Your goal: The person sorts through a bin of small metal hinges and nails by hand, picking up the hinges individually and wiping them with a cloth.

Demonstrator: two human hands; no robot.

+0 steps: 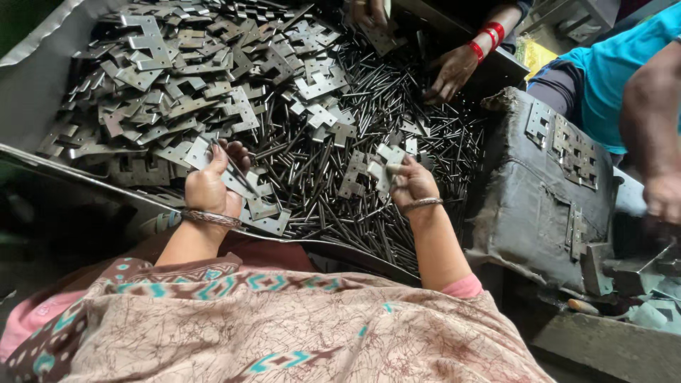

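Note:
My left hand (211, 186) is closed around a flat grey metal hinge plate (200, 152) and a thin dark pin (237, 177), at the near edge of a big heap. My right hand (411, 183) grips another pale hinge plate (386, 162) over the pile of pins. Both wrists wear metal bangles. The heap of notched hinge plates (177, 78) fills the upper left. A mass of thin dark metal pins (340, 177) lies in the middle between my hands.
A sheet-metal tray rim (64, 162) bounds the heap at left. Another person's hand (454, 69) with red bangles reaches into the pins at top. A padded grey block (532, 206) with assembled hinges (567, 145) stands right, beside a person in a blue shirt (617, 71).

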